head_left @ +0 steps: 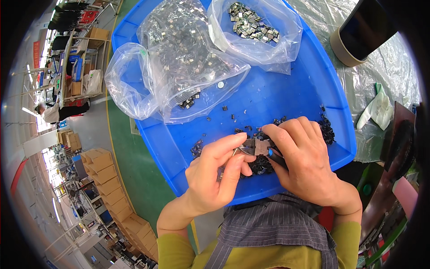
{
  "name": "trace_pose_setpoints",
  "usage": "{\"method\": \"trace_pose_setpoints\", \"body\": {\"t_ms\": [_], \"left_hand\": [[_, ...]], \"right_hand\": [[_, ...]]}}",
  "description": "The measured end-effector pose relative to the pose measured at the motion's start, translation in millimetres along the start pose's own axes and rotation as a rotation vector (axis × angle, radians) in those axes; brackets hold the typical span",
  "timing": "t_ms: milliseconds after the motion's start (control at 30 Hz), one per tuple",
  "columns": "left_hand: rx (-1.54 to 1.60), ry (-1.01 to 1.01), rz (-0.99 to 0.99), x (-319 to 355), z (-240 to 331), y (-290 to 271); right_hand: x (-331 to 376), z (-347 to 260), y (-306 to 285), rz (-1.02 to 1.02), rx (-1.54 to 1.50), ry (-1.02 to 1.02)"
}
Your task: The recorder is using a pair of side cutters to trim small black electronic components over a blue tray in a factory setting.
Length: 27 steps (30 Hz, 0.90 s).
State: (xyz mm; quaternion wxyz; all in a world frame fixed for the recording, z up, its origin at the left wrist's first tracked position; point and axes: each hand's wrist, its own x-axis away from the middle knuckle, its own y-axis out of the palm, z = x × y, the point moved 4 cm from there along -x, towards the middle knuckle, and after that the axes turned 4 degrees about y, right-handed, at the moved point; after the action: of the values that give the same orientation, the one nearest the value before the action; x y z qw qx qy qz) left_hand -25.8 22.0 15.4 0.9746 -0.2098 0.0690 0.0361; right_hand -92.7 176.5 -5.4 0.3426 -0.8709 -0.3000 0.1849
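Observation:
My right hand [304, 166] is wrapped round a pair of cutting pliers [260, 147] with dark, blue-marked handles, its jaws pointing left. Between thumb and fingers, my left hand [212, 177] pinches a small metallic part [235, 151] right at those jaws; its exact kind is too small to make out. Both hands are over the near side of a blue plastic tray [277, 96]. Small black scraps [262, 167] lie beneath the pliers, with another heap [328, 130] along the tray's right wall.
Farther back in the tray, a clear plastic bag [174, 40] holds many small metal pieces; an open bag [286, 49] beside it holds more pieces [253, 24]. A dark-screened device [369, 29] and a whitish glove [377, 110] rest at right. Cardboard boxes [101, 175] line the floor at left.

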Motion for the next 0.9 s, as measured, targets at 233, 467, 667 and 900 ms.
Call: {"method": "trace_pose_setpoints", "body": {"t_ms": [233, 467, 667, 900], "left_hand": [[0.095, -0.045, -0.017, 1.3, 0.4, -1.0], [0.321, -0.192, -0.049, -1.7, -1.2, -4.2], [0.412, -0.163, -0.117, -2.0, -5.2, -5.8], [0.453, -0.084, -0.181, -7.6, -6.2, -6.7]], "right_hand": [[1.4, 1.4, 0.1, -0.088, -0.047, 0.012], [0.0, 7.8, 5.4, -0.22, -0.343, 0.07], [-2.0, 5.6, 3.3, -0.295, -0.432, 0.072], [-3.9, 0.1, 1.7, -0.534, -0.651, 0.156]]}}
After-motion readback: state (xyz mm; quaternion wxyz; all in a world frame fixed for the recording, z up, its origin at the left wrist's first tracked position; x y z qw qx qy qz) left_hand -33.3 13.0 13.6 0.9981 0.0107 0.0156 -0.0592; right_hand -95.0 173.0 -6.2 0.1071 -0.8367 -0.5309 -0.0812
